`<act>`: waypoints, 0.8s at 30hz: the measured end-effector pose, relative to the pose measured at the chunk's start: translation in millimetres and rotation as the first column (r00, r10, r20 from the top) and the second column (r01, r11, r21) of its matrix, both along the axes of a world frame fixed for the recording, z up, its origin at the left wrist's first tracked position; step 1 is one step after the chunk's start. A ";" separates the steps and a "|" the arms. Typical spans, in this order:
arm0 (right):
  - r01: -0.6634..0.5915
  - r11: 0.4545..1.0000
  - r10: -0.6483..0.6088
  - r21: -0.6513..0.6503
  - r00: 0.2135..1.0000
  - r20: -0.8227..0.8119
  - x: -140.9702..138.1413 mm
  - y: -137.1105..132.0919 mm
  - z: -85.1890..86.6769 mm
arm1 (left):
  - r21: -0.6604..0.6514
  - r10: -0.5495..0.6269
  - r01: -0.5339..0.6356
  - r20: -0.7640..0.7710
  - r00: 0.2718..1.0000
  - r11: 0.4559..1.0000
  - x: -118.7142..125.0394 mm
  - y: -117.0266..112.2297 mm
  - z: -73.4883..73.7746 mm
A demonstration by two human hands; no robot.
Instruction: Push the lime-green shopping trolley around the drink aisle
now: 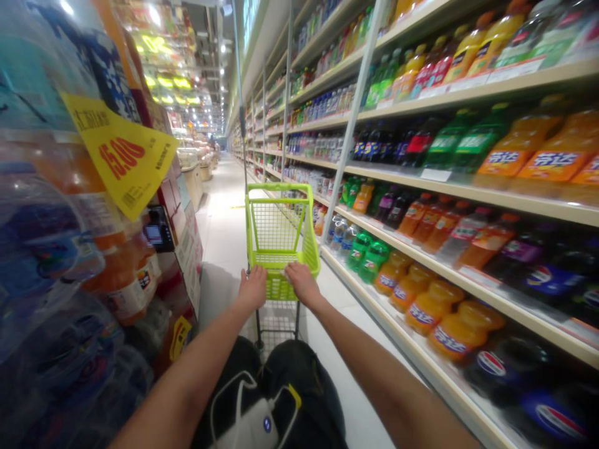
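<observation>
A small lime-green shopping cart point(279, 232) stands in front of me in a supermarket aisle, its basket holding nothing that I can see. My left hand point(253, 288) is closed round the near rim of the cart on its left side. My right hand point(303, 282) grips the same rim on its right side. Both forearms stretch forward from the bottom of the view.
Shelves point(468, 193) of soft-drink bottles line the right side, very close. On the left stand stacked water packs with a yellow price sign point(124, 159). The pale tiled floor point(224, 212) runs straight ahead. A dark bag point(276, 405) hangs at my front.
</observation>
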State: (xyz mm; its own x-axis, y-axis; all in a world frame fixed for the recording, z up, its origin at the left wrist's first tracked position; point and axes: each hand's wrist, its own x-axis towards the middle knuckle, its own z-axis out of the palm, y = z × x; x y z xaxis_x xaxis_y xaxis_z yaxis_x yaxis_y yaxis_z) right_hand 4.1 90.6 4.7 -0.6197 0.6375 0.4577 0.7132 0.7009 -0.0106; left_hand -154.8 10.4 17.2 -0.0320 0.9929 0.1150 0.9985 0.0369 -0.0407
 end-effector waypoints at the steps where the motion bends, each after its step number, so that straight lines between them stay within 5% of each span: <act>1: 0.042 0.999 -0.042 -0.008 0.999 0.031 11.3 0.8 5.4 | -0.010 0.004 -0.004 0.005 1.000 1.000 -1.5 -1.5 0.2; 7: 0.138 0.990 -0.138 -0.031 0.990 0.015 42.5 -3.7 16.1 | -0.056 0.078 -0.076 0.026 0.997 0.996 -4.1 -6.9 4.0; 15: 0.026 0.999 -0.021 0.018 0.972 -0.232 20.6 -21.7 -19.1 | -0.038 0.204 -0.202 0.032 0.979 0.979 -5.6 -15.1 2.6; 20: 0.032 0.990 0.015 0.138 0.945 -0.326 18.8 -25.6 -39.0 | -0.017 0.116 -0.117 -0.073 0.991 0.993 -19.2 -27.5 -0.8; 24: 0.087 0.993 -0.046 0.077 0.906 -0.422 -0.2 -26.3 -38.2 | 0.012 0.085 -0.084 -0.085 0.993 0.996 -16.9 -30.4 -6.9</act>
State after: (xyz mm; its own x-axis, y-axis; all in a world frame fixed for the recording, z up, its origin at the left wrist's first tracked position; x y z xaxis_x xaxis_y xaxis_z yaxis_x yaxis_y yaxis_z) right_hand 3.9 64.4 -33.5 -0.3160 0.6130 0.7241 0.7021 0.6644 -0.2560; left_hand -171.7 -20.0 10.2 -0.1056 0.9860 0.1292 0.9846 0.1219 -0.1254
